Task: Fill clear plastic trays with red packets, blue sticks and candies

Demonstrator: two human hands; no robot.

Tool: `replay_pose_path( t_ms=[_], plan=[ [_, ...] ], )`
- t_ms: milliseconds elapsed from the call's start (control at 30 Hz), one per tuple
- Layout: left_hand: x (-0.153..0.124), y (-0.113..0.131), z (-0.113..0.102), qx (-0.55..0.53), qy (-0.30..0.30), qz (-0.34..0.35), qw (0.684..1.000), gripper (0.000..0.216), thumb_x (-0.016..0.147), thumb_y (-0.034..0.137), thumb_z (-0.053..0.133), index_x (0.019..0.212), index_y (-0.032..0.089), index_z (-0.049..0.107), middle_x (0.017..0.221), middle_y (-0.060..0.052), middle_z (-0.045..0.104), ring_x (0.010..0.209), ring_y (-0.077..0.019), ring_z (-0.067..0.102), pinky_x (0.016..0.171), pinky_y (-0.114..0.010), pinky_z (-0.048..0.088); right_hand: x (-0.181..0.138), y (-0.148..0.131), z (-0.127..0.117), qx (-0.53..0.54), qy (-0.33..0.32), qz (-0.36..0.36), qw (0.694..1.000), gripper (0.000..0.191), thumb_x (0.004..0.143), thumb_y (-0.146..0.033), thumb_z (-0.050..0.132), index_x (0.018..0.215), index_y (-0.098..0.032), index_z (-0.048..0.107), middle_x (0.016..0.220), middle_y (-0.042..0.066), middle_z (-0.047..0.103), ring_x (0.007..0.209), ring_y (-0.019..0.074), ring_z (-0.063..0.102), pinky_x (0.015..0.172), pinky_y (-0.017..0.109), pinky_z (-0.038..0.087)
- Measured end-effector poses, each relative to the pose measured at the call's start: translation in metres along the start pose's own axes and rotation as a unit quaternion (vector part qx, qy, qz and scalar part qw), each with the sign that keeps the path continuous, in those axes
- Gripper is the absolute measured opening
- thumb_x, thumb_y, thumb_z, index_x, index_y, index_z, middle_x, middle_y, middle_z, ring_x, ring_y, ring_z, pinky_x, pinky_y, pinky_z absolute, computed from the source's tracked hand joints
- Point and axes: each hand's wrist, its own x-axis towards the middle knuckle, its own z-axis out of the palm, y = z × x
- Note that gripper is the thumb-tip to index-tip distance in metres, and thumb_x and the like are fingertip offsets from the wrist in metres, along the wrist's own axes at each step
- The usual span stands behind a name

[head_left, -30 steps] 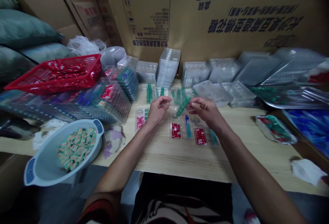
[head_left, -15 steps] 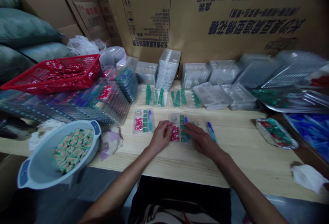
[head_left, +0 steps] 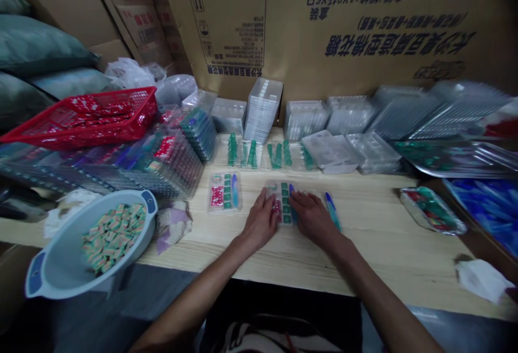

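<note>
Both hands rest on a clear plastic blister pack (head_left: 284, 199) lying on the wooden table (head_left: 364, 245). The pack holds a red card, green pieces and a blue pen. My left hand (head_left: 262, 220) presses flat on its left side, fingers stretched forward. On the pack's right side lies my right hand (head_left: 311, 216), fingers also flat. A second filled pack (head_left: 224, 191) sits just left of them. A blue-green pen pack (head_left: 332, 210) lies beside my right hand.
A pale blue bowl (head_left: 48, 266) of small coloured erasers stands at the front left. A red basket (head_left: 87, 115) sits on stacked packs at the left. Empty clear trays (head_left: 335, 148) and green pieces (head_left: 251, 153) line the back. A large cardboard box (head_left: 364, 29) stands behind.
My hands came down from holding a clear tray in the air to the table. They now press flat on the filled pack, closer together than half a second ago.
</note>
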Motion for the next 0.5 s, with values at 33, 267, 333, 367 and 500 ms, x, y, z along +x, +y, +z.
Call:
replay_pose_path(
  t_ms=[33,267,333,367,500],
  plan=[
    [-0.001,-0.002,-0.003,-0.023,0.034,-0.021,0.999,0.045,0.094,0.026,0.051,0.137,0.014,0.053,0.155,-0.021,0.041,0.146,-0.0323,0.039,0.119,-0.054,0.038,0.000,-0.002,-0.003,-0.011,0.006,0.008,1.000,0.056,0.078,-0.001,0.047,0.131,-0.009,0.063,0.143,0.017,0.057,0.133,0.0306,0.051,0.113,0.050,0.038],
    [-0.005,-0.002,-0.012,-0.287,0.080,-0.268,0.916,0.035,0.090,0.020,0.056,0.124,0.015,0.056,0.119,-0.015,0.066,0.097,-0.0214,0.068,0.086,-0.037,0.058,-0.007,-0.028,-0.007,-0.051,0.026,0.063,0.996,0.037,0.085,-0.008,0.049,0.117,-0.011,0.069,0.131,0.019,0.063,0.139,0.0381,0.039,0.117,0.058,0.023],
    [-0.005,0.004,-0.006,-0.324,0.081,-0.292,0.896,0.040,0.085,0.017,0.062,0.125,0.016,0.054,0.118,-0.013,0.066,0.095,-0.0183,0.067,0.084,-0.031,0.057,-0.009,-0.038,-0.003,-0.058,0.041,0.067,0.995,0.036,0.088,-0.010,0.046,0.118,-0.010,0.067,0.129,0.022,0.063,0.137,0.0376,0.042,0.117,0.059,0.021],
    [-0.005,0.007,-0.003,-0.329,0.083,-0.300,0.892,0.045,0.083,0.015,0.064,0.127,0.017,0.052,0.115,-0.011,0.066,0.092,-0.0169,0.067,0.082,-0.029,0.056,-0.010,-0.042,0.000,-0.060,0.052,0.069,0.994,0.035,0.089,-0.011,0.046,0.119,-0.010,0.066,0.129,0.023,0.063,0.135,0.0375,0.044,0.116,0.060,0.022],
    [-0.005,0.018,0.006,-0.314,0.074,-0.317,0.892,0.060,0.078,0.018,0.072,0.133,0.016,0.047,0.098,-0.006,0.066,0.082,-0.0170,0.064,0.075,-0.029,0.054,-0.016,-0.046,0.010,-0.040,0.099,0.071,0.992,0.033,0.092,-0.019,0.047,0.119,-0.011,0.063,0.126,0.024,0.064,0.126,0.0371,0.054,0.113,0.063,0.026]
  ],
)
